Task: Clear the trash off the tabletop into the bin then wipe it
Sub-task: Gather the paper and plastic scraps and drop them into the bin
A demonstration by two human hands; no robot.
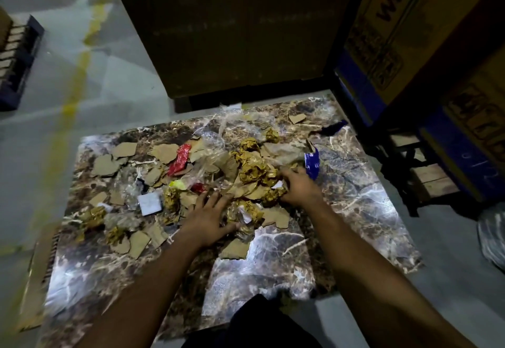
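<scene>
- The left hand (209, 218), low centre of the frame, lies flat and spread on the scraps, fingers splayed and gripping nothing that shows. The right hand (299, 186), just right of it, is curled into the heap, fingers bunched round crumpled gold wrappers (255, 171); how firm that hold is cannot be told.
- The marbled tabletop (273, 260) is bare nearest the viewer; the trash spreads across mid-frame.
- Torn cardboard pieces (105, 166) lie scattered toward the left. They look light, flat and stiff, probably easier swept together than pinched singly.
- The gold wrappers should crush and bunch readily; scooping from underneath with both palms seems best.
- Further off, a red packet (179, 159), a blue wrapper (312, 163) and clear plastic film (216, 136), likely slippery and springy.
- No bin is plainly visible.
</scene>
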